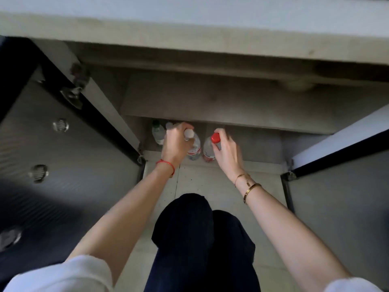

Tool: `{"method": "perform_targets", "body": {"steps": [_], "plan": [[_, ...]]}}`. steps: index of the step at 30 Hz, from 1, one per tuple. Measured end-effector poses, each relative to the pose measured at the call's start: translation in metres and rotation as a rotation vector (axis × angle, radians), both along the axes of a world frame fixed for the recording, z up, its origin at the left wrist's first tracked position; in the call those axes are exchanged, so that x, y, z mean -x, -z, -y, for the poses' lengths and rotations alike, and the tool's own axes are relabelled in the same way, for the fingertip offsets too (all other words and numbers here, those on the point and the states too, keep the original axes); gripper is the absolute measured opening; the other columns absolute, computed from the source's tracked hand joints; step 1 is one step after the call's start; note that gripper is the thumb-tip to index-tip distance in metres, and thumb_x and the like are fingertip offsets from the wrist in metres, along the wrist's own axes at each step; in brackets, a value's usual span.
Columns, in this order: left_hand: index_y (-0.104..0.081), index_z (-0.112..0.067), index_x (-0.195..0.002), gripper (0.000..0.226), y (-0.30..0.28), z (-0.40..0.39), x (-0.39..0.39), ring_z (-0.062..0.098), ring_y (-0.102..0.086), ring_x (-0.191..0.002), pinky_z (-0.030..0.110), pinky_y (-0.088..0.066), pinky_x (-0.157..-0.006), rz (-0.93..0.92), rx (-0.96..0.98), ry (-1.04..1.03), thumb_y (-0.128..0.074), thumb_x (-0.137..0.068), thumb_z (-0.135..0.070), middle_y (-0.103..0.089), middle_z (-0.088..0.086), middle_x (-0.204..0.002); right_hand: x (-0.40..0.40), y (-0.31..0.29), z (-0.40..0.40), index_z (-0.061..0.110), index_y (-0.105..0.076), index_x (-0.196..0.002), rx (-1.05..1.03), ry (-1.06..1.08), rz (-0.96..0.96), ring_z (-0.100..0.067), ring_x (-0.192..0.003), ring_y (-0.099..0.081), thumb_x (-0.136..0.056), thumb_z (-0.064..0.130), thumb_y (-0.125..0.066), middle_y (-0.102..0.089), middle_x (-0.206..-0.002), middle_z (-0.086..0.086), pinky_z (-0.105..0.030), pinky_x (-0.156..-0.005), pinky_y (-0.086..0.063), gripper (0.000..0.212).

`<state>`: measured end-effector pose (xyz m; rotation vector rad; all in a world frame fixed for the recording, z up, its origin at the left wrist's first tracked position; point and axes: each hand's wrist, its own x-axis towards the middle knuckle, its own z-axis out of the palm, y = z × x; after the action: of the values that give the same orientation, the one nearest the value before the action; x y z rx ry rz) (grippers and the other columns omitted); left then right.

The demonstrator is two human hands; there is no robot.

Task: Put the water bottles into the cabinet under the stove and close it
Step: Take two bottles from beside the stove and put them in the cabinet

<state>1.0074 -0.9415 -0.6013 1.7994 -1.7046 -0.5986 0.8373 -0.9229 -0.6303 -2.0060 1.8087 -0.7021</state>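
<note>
The cabinet (252, 144) under the counter stands wide open, both doors swung out. My left hand (175, 143) grips the neck of a clear white-capped bottle (194, 147) that stands at the cabinet's front edge. Right beside it, my right hand (226, 149) holds a red-capped bottle (208, 149) by its neck. A green-capped bottle (157, 132) stands upright further in at the left. Behind my left hand another cap (169, 124) peeks out, mostly hidden.
The left door (52, 154) with round vents hangs open at the left, the right door (341, 186) at the right. The counter's edge (189, 32) overhangs above. A shelf (210, 102) spans the cabinet over the bottles. My dark-trousered knees (200, 228) are over the tiled floor.
</note>
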Motion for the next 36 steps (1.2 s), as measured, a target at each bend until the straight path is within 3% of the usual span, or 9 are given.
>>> {"method": "perform_targets", "body": {"steps": [2, 6, 14, 20, 36], "plan": [[-0.071, -0.008, -0.099, 0.027, 0.030, 0.012, 0.002, 0.025, -0.067, -0.091, 0.033, -0.056, -0.080, 0.013, 0.029, -0.006, -0.068, -0.074, 0.002, -0.070, 0.011, -0.098, 0.001, 0.035, 0.010, 0.016, -0.045, -0.121, 0.006, -0.004, 0.014, -0.033, -0.086, -0.067, -0.091, 0.014, -0.063, -0.065, -0.108, -0.012, -0.042, -0.069, -0.059, 0.036], [-0.071, -0.009, -0.095, 0.021, 0.087, 0.034, 0.000, 0.023, -0.068, -0.089, 0.033, -0.056, -0.083, 0.012, 0.057, 0.007, -0.068, -0.076, 0.000, -0.072, 0.010, -0.096, 0.001, 0.091, 0.030, 0.011, -0.046, -0.127, 0.027, 0.017, 0.018, -0.029, -0.095, -0.069, -0.091, 0.015, -0.064, -0.066, -0.113, -0.014, -0.038, -0.078, -0.060, 0.041], [-0.073, -0.007, -0.095, 0.025, 0.141, 0.065, 0.001, 0.024, -0.068, -0.093, 0.021, -0.048, -0.080, 0.010, 0.046, 0.061, -0.070, -0.074, 0.004, -0.073, 0.011, -0.099, -0.007, 0.137, 0.074, 0.009, -0.050, -0.121, 0.066, 0.034, -0.019, -0.031, -0.094, -0.067, -0.090, 0.013, -0.065, -0.065, -0.110, -0.014, -0.036, -0.078, -0.057, 0.035], [-0.073, -0.008, -0.100, 0.020, 0.150, 0.080, 0.007, 0.022, -0.068, -0.093, 0.019, -0.045, -0.080, 0.015, 0.059, 0.052, -0.071, -0.080, -0.003, -0.074, 0.010, -0.100, -0.008, 0.148, 0.089, 0.009, -0.049, -0.126, -0.007, 0.038, -0.014, -0.030, -0.103, -0.066, -0.090, 0.013, -0.066, -0.064, -0.118, -0.015, -0.035, -0.085, -0.056, 0.040], [-0.068, -0.010, -0.112, 0.028, 0.172, 0.093, 0.010, 0.026, -0.069, -0.102, 0.036, -0.056, -0.091, 0.076, -0.040, 0.069, -0.070, -0.084, -0.007, -0.072, 0.012, -0.110, -0.002, 0.166, 0.092, 0.010, -0.050, -0.129, -0.057, 0.093, 0.053, -0.030, -0.114, -0.061, -0.088, 0.018, -0.069, -0.060, -0.125, -0.013, -0.034, -0.095, -0.051, 0.046]]}}
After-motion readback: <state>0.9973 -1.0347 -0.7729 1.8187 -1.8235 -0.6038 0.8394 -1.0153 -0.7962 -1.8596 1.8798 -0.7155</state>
